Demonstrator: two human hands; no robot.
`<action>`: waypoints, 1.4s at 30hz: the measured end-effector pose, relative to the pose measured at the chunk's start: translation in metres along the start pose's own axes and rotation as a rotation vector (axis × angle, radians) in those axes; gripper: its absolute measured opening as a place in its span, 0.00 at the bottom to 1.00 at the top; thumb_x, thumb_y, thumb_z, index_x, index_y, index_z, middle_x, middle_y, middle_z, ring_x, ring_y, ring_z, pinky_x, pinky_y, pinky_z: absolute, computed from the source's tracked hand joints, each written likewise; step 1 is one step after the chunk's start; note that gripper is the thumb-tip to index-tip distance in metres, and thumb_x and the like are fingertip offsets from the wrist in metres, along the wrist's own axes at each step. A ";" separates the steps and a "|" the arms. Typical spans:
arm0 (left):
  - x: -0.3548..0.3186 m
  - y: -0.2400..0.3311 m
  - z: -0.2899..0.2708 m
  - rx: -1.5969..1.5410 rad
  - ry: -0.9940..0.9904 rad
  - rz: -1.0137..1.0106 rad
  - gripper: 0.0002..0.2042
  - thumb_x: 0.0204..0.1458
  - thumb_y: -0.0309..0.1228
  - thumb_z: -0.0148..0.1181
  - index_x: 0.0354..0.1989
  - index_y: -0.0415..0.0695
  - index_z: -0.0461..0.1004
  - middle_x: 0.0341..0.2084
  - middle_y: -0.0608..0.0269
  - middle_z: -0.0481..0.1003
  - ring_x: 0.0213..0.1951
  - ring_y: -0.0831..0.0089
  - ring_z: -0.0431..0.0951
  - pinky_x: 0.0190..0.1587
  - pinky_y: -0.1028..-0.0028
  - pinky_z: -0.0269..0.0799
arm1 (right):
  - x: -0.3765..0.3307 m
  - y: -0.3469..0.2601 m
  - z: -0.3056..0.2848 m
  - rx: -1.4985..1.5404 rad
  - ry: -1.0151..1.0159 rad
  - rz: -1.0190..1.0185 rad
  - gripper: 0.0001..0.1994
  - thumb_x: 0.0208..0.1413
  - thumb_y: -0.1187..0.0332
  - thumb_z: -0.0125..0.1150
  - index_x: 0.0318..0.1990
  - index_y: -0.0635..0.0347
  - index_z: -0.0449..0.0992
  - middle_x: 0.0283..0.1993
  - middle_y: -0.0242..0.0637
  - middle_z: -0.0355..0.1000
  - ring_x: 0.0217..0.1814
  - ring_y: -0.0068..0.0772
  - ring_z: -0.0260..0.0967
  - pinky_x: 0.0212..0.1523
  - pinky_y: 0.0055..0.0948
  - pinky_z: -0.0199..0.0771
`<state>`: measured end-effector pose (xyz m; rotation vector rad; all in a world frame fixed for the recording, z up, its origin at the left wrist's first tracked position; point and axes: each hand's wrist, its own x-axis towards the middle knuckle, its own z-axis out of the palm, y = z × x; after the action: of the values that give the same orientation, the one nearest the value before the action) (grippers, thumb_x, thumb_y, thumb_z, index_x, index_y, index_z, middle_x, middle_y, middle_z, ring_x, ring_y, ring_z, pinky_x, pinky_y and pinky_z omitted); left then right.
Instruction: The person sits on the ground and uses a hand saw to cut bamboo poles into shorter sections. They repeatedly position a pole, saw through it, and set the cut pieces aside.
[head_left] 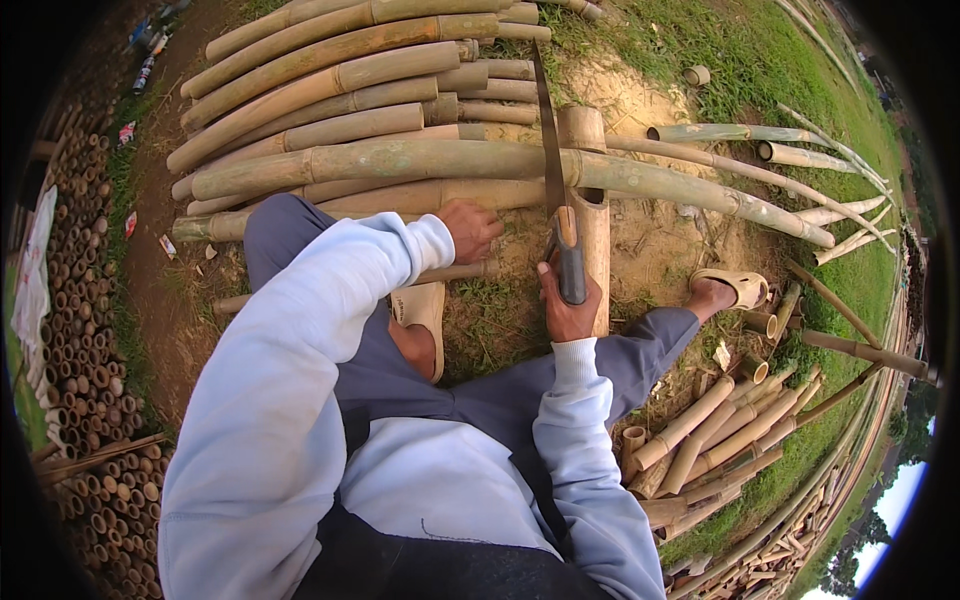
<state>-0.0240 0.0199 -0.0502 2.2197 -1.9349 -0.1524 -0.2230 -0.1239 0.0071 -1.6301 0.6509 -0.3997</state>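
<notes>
A long greenish bamboo pole (400, 162) runs across in front of me, passing over a thick bamboo support (596, 260). My right hand (572, 305) is wrapped round the dark handle of a handsaw (551, 130). Its blade points away from me and crosses the pole just left of the support; whether its teeth are in the bamboo cannot be told. On the near side of the pole, my left hand (470, 230) has its fingers curled in, close to a lower bamboo length (450, 194). What those fingers hold, if anything, is hidden.
Several cut bamboo lengths (330, 75) lie piled at the far left. Shorter pieces (715, 430) are heaped at the near right, beside slanting bamboo props (835, 315). Stacked bamboo ends (95, 390) fill the left side. My sandalled feet (735, 287) stand apart on dirt and grass.
</notes>
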 end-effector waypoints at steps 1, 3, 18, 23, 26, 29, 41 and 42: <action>0.007 -0.011 -0.011 -0.009 0.224 -0.116 0.12 0.52 0.32 0.60 0.43 0.45 0.79 0.33 0.56 0.78 0.38 0.54 0.79 0.50 0.59 0.74 | -0.001 0.003 -0.001 -0.019 0.005 0.010 0.10 0.60 0.68 0.69 0.32 0.65 0.75 0.25 0.26 0.67 0.28 0.17 0.61 0.30 0.25 0.65; 0.021 -0.041 -0.032 0.054 0.571 -0.404 0.12 0.56 0.37 0.58 0.44 0.44 0.79 0.35 0.55 0.79 0.43 0.53 0.79 0.56 0.59 0.69 | -0.001 0.004 0.003 -0.047 0.035 0.021 0.11 0.59 0.68 0.70 0.33 0.65 0.75 0.25 0.27 0.68 0.28 0.18 0.61 0.30 0.25 0.66; 0.015 -0.090 -0.019 0.115 0.025 -0.944 0.27 0.65 0.55 0.43 0.40 0.43 0.80 0.41 0.51 0.82 0.48 0.55 0.80 0.56 0.58 0.67 | -0.026 -0.028 0.003 -0.206 0.049 0.049 0.08 0.58 0.71 0.70 0.36 0.65 0.76 0.24 0.30 0.69 0.27 0.19 0.62 0.30 0.26 0.67; 0.008 -0.093 -0.003 0.144 0.127 -0.896 0.26 0.64 0.54 0.43 0.42 0.44 0.79 0.44 0.52 0.81 0.50 0.57 0.78 0.58 0.60 0.65 | -0.121 -0.058 -0.039 -0.215 0.004 0.117 0.07 0.55 0.76 0.69 0.39 0.67 0.77 0.23 0.33 0.68 0.24 0.20 0.61 0.28 0.25 0.65; 0.004 -0.090 -0.004 0.159 0.168 -0.886 0.26 0.65 0.54 0.43 0.42 0.44 0.80 0.43 0.52 0.81 0.50 0.57 0.78 0.58 0.59 0.65 | -0.140 -0.074 -0.043 -0.300 -0.037 0.106 0.07 0.55 0.77 0.69 0.40 0.67 0.77 0.23 0.33 0.69 0.24 0.20 0.62 0.27 0.24 0.65; 0.013 -0.088 -0.012 0.119 0.051 -0.938 0.26 0.65 0.53 0.42 0.48 0.45 0.79 0.46 0.51 0.81 0.50 0.56 0.79 0.58 0.58 0.66 | -0.109 -0.070 -0.035 -0.261 -0.006 0.078 0.06 0.55 0.77 0.68 0.37 0.67 0.77 0.23 0.33 0.70 0.24 0.19 0.64 0.27 0.24 0.66; 0.015 -0.078 -0.026 0.137 0.085 -0.909 0.27 0.64 0.53 0.42 0.43 0.43 0.80 0.42 0.49 0.82 0.48 0.55 0.80 0.60 0.58 0.64 | -0.113 -0.066 -0.050 -0.244 -0.028 0.235 0.07 0.58 0.73 0.68 0.39 0.67 0.79 0.25 0.29 0.72 0.27 0.16 0.65 0.30 0.23 0.68; 0.015 -0.077 -0.027 0.133 0.066 -0.927 0.26 0.64 0.53 0.42 0.43 0.43 0.80 0.42 0.49 0.82 0.48 0.55 0.80 0.60 0.58 0.64 | -0.138 -0.070 -0.062 -0.258 -0.030 0.221 0.07 0.57 0.74 0.68 0.39 0.67 0.79 0.24 0.30 0.72 0.26 0.16 0.65 0.30 0.23 0.68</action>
<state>0.0583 0.0169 -0.0392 2.9733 -0.7622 -0.0720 -0.3545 -0.0829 0.1010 -1.7801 0.8782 -0.1333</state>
